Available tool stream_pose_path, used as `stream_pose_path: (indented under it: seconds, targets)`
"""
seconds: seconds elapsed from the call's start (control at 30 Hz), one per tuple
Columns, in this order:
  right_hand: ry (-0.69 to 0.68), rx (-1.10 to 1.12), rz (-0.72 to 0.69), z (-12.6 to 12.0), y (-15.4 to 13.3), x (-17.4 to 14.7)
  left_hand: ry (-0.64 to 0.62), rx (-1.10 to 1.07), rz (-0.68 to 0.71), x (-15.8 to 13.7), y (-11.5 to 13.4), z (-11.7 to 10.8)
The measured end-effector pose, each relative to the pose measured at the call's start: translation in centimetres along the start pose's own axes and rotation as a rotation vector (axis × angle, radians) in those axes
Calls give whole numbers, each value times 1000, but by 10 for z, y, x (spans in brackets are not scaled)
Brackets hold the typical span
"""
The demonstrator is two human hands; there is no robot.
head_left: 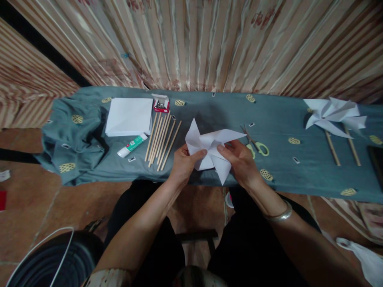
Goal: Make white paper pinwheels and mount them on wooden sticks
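Now your left hand and right hand pinch the white paper pinwheel near the surface's six o'clock edge; loosen either grip and folds could spring open. Its two o'clock tip, perhaps touching the scissors, might snag.

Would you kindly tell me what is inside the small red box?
The red box holds shiny metallic pieces, too small to identify; whatever lies beneath them is covered.
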State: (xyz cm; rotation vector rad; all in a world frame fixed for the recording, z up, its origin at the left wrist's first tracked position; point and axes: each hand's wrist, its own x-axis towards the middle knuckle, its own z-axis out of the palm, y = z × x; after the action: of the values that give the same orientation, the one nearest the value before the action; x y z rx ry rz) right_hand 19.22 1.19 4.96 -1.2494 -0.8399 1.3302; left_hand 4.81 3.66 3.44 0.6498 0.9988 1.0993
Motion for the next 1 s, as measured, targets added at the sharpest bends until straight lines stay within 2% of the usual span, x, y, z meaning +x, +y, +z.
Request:
stream_pose_path:
  seconds: [0.33,0.53,0.73,0.83,1.0]
  targets:
    - [14,-11,19,-3,-2,1,5,-15,34,0,1,-3]
    - [85,-15,-66,-10,-5,4,-11,-72,52,-2,7,-9]
    - [202,-4,-98,-24,8,25,9,-72,108,-3,24,-17]
    - [189,-66,-95,-22,17,34,4,-79,103,-5,26,-18]
    - [82,-156,-85,-1,21,39,-24,-84,80,-11,23,-15]
